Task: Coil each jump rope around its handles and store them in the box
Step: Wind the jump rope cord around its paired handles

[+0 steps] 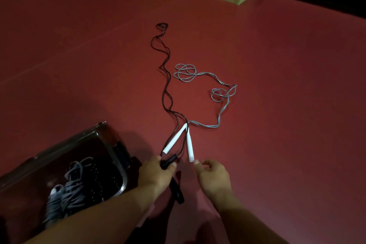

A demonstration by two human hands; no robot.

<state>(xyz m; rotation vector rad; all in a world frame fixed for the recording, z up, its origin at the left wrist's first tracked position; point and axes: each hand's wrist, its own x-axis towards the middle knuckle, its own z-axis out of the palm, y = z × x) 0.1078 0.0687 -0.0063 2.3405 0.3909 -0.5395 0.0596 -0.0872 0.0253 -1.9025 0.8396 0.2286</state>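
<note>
Handles: left hand (158, 172) grips black rope's handles (168, 162) together, ready for coiling | right hand (213, 174), fingers loosely curled, empty, nears white handle (190, 147) | black rope (165, 77), grey rope (208, 85) trail across floor (277, 125) | box (111, 144) near left, one coiled rope (67, 192) inside.

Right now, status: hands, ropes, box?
Left hand grips black handles. Right hand open by white handle. Black rope, grey rope uncoiled on floor. Box holds one coiled rope.

Black rope (166, 77), grey-blue rope (206, 74), white handles (175, 139), red floor (79, 45).
</note>
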